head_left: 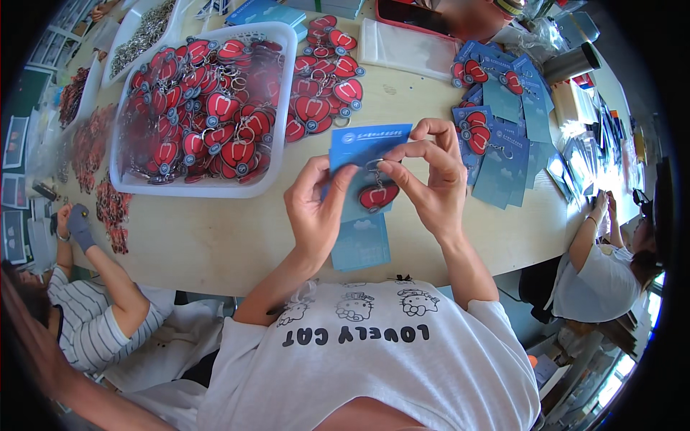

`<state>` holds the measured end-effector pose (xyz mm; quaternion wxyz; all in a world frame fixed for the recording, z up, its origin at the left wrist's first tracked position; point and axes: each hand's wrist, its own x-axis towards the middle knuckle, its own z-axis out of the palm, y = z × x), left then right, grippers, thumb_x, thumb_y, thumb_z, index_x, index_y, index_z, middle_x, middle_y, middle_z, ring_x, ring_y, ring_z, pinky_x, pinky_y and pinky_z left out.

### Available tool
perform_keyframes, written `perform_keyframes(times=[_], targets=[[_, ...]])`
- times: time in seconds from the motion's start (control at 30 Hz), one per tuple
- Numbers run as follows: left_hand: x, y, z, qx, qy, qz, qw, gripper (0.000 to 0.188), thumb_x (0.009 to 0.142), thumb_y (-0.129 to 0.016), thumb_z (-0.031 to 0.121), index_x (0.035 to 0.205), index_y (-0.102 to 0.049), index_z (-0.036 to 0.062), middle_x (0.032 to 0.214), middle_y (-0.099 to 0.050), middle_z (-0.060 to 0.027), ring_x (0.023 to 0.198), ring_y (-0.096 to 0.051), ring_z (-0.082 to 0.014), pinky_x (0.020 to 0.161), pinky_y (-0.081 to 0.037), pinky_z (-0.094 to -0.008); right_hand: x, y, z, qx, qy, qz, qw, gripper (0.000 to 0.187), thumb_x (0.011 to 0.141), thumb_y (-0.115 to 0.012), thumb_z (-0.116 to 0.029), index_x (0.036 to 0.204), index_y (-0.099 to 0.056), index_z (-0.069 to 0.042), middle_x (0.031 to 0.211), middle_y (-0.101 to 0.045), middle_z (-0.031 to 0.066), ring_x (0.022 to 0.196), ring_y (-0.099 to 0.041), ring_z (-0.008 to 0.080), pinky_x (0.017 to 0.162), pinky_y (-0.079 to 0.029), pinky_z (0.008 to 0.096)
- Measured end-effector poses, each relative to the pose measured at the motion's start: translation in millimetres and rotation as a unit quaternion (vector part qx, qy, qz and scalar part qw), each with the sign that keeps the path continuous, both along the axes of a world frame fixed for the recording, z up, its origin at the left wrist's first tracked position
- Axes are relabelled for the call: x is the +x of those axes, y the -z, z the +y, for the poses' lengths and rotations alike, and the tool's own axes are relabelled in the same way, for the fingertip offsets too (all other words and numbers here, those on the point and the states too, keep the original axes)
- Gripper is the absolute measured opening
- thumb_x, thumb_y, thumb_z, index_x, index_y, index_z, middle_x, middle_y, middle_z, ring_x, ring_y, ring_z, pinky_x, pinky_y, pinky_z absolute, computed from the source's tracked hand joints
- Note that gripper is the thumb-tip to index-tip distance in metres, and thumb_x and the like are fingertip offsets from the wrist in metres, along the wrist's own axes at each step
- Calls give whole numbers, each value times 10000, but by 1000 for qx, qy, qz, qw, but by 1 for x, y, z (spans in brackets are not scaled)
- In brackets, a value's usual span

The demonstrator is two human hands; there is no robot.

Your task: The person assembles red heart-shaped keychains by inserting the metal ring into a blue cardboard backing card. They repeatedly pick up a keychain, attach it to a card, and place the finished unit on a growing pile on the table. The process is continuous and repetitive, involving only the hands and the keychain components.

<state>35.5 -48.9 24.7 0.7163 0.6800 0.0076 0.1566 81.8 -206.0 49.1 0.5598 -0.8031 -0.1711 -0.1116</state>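
Between my hands, above the table near its front edge, is a blue backing card [354, 141] with a red keychain [378, 197] lying against its face. My left hand [316, 205] pinches the card's left side, thumb in front. With thumb and forefinger my right hand [431, 179] grips the keychain's metal ring by the card's upper part; its other fingers curl behind the card's right edge. Below them another blue card [361, 244] lies on the table. A translucent plastic bin [201, 188] heaped with red keychains stands to the left of my hands.
More red keychains [313, 108] lie beside the bin. Blue cards with keychains attached [503, 154] are spread at the right. Clear plastic bags [402, 50] and a red-edged phone [413, 16] lie at the back. Co-workers sit left [108, 309] and right [604, 280].
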Motion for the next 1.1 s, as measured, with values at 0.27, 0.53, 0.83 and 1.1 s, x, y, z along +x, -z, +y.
perform_keyframes(times=[0.27,0.53,0.83,1.1], targets=[[-9,12,21,158,0,89,983,427,960,-498,48,1343,-309,24,881,-669,-135,634,-477,-26,544,-357,-188,0,15,-9,-48,-26,62,997,166,715,-798,-136,840,-711,-70,993,-497,48,919,-530,158,763,-451,298],[-19,-1,23,356,-36,116,927,252,950,-502,58,1156,-370,-2,909,-629,-240,671,-599,-350,616,-457,-399,-4,23,-4,11,-103,223,969,146,785,-753,-118,860,-687,-12,1081,-494,66,798,-537,91,686,-471,249],[-20,-29,28,251,38,69,965,91,959,-487,49,987,-416,-3,937,-520,-126,884,-558,-190,787,-444,-309,-2,20,-16,21,-127,223,966,133,747,-775,-110,836,-702,-43,1012,-529,44,841,-536,121,724,-455,267],[-2,-13,-2,8,25,-70,997,187,981,-427,25,1158,-453,-30,1021,-560,-69,927,-509,-74,853,-399,-223,0,-18,-7,6,-82,18,996,165,695,-803,-117,814,-698,-75,1048,-538,72,986,-544,182,861,-420,336]])
